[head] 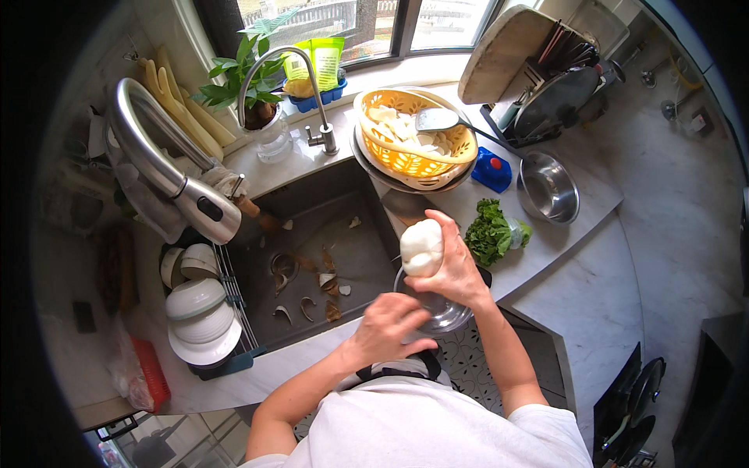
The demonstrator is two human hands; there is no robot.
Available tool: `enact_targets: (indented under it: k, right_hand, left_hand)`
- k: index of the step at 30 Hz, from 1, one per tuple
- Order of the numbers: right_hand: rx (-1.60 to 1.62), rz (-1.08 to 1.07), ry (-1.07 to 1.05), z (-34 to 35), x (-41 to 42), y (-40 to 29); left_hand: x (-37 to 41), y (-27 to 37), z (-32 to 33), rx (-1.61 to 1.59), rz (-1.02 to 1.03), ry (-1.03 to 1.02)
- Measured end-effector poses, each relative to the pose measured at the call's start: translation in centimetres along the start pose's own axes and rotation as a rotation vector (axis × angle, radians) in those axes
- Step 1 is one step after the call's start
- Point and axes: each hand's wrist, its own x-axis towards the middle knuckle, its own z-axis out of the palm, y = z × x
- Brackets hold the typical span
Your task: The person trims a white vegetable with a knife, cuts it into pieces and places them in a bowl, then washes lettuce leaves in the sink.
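A peeled, lobed white root vegetable (422,248), perhaps a jicama, is held up in my right hand (453,269), its fingers and thumb wrapped around one side. Below it is a clear bowl (447,319) at the counter's front edge, partly hidden by both hands. My left hand (393,327) hovers at the bowl's left side, blurred, thumb apart from the fingers and nothing visible in it. Brown peel scraps (327,284) lie in the dark sink (363,234) to the left.
White slices fill a yellow basket (404,161), a spatula (439,120) resting across it. Leafy greens (491,233), a steel bowl (548,187) and a blue packet (491,169) sit rightward. A large faucet (202,205) overhangs the sink; stacked dishes (202,322) stand at its left.
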Motion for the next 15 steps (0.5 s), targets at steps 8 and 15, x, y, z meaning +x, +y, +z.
enact_targets:
  k: [8, 15]
  right_hand:
    - [-0.038, -0.188, -0.150, 2.8, -0.6, -5.7]
    - [-0.230, -0.073, 0.086, -3.7, 1.0, 4.5]
  left_hand:
    - [1.0, -2.5, -2.6, -1.133, -0.828, 0.431]
    - [-2.2, -3.3, -3.2, -1.284, -0.977, 0.624]
